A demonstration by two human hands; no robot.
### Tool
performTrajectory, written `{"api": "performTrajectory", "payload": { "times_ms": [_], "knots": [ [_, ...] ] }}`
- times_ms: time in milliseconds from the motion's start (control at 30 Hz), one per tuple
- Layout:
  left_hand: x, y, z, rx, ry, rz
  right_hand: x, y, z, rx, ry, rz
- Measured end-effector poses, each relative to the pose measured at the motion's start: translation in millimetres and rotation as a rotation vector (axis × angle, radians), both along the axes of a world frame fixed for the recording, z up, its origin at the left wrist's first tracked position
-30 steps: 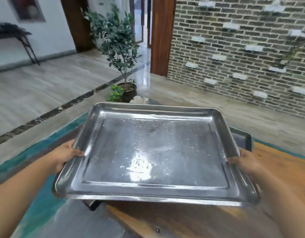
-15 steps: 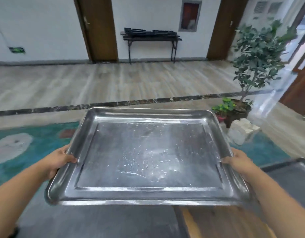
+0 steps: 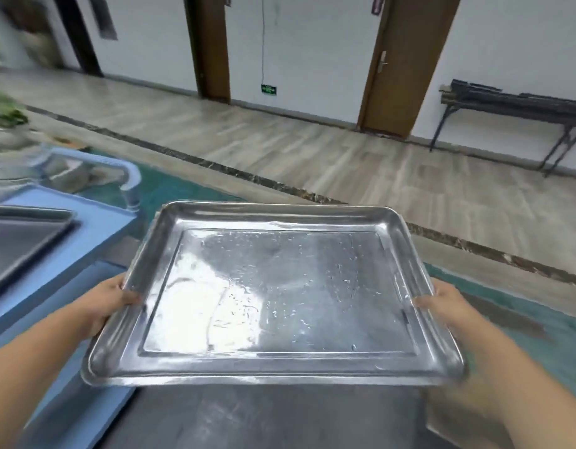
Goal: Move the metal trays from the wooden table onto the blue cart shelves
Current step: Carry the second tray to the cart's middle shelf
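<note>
I carry a large, shiny rectangular metal tray (image 3: 280,286) level in front of me, off any surface. My left hand (image 3: 108,303) grips its left rim with the thumb on top. My right hand (image 3: 442,303) grips the right rim the same way. The blue cart (image 3: 95,228) stands to my left, with a blue handle (image 3: 128,176) at its far end. Another metal tray (image 3: 21,241) lies on the cart's top shelf. Below the carried tray a dark grey flat surface (image 3: 264,419) shows; I cannot tell what it is.
A teal rug (image 3: 523,319) covers the floor under me, edged by a dark marble strip (image 3: 280,184). Wooden doors (image 3: 403,66) line the white wall ahead. A black side table (image 3: 513,105) stands at the far right. A potted plant (image 3: 4,111) sits blurred at far left.
My view has swung left with the tray still held in both hands. The wooden table and plant left the right side, and the blue cart with its tray came into view on the left.
</note>
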State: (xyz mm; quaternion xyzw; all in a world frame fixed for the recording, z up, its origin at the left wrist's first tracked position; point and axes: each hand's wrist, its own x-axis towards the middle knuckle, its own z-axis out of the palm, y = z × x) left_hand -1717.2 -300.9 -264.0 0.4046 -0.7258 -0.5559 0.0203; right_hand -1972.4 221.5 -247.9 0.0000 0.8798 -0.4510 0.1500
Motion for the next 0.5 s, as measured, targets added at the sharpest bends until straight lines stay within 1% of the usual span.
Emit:
{"api": "performTrajectory", "payload": {
  "times_ms": [100,233,367,500],
  "knots": [
    [42,-37,0,-0.018,-0.024,0.128,-18,-69,2,-0.014,-0.006,0.109],
    [102,-63,-2,-0.021,-0.045,0.306,-38,-157,1,-0.007,-0.01,0.296],
    [159,-64,-5,-0.011,-0.051,0.47,-54,-237,-4,0.002,-0.003,0.483],
    [205,-43,-7,0.029,-0.045,0.626,-69,-310,-14,0.038,0.01,0.679]
  ]
}}
